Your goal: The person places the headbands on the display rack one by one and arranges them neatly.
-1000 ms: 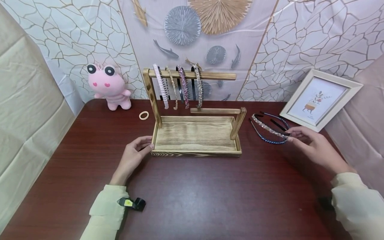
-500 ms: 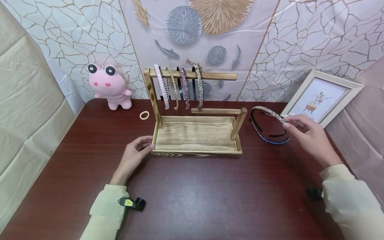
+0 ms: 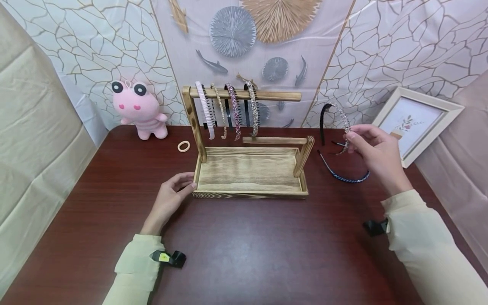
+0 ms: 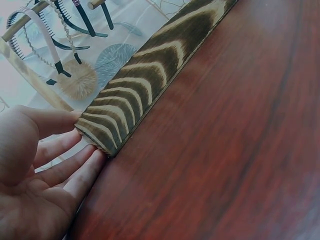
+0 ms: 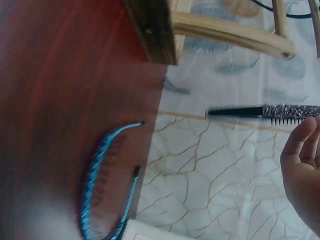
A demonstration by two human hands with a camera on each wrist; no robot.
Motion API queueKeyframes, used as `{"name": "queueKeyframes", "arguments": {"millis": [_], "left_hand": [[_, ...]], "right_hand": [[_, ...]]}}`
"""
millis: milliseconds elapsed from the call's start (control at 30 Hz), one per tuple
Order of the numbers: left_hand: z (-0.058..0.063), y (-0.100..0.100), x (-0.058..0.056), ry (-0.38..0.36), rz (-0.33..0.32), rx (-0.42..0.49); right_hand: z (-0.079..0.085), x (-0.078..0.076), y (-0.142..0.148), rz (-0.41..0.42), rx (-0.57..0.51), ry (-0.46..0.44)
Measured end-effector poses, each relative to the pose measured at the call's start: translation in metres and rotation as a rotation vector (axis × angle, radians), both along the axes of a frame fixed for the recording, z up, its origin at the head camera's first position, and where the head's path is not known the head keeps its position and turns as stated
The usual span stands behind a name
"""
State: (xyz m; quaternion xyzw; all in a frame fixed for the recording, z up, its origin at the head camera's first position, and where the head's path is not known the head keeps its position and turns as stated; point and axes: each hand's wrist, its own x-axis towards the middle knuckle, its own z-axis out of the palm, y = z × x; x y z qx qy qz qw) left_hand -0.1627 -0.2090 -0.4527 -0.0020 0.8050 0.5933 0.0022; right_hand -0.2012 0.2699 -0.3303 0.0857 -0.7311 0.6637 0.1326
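Observation:
In the head view my right hand [image 3: 375,152] pinches a glittery headband [image 3: 343,120] between thumb and fingers, raised upright above the table. The right wrist view shows its comb teeth and black end [image 5: 235,113]. Below lies a braided blue headband [image 3: 348,181] on the table. My left hand [image 3: 169,199] grips the left end of a wooden headband stand [image 3: 249,195], thumb on its rim and fingers along the outside. From the stand's upper bar [image 3: 280,96] hang several headbands: pale pink [image 3: 206,110], thin gold [image 3: 219,110], purple-pink [image 3: 234,108] and silvery [image 3: 253,110].
A shorter, lower bar [image 3: 272,140] rises from the stand's right end. Behind to the left stand a pink plush toy [image 3: 137,106] and a small cream ring [image 3: 183,146] on the table. A picture frame [image 3: 413,123] leans at the right, behind my right hand.
My right hand has lifted the glittery headband off the blue one, moving up and left and turning it upright. The blue headband stays on the table; my left hand has not moved.

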Motion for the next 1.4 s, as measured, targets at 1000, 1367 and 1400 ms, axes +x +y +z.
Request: {"name": "queueKeyframes", "arguments": {"millis": [1000, 1367, 1400], "left_hand": [[-0.001, 0.000, -0.001, 0.005, -0.001, 0.013], [-0.002, 0.000, -0.001, 0.007, 0.007, 0.006], [-0.002, 0.000, -0.001, 0.007, 0.007, 0.006]], "right_hand": [[0.030, -0.034, -0.080, 0.183, -0.296, 0.044], [0.026, -0.040, -0.112, 0.235, -0.411, 0.054], [0.026, -0.040, -0.115, 0.235, -0.401, 0.053]]}}
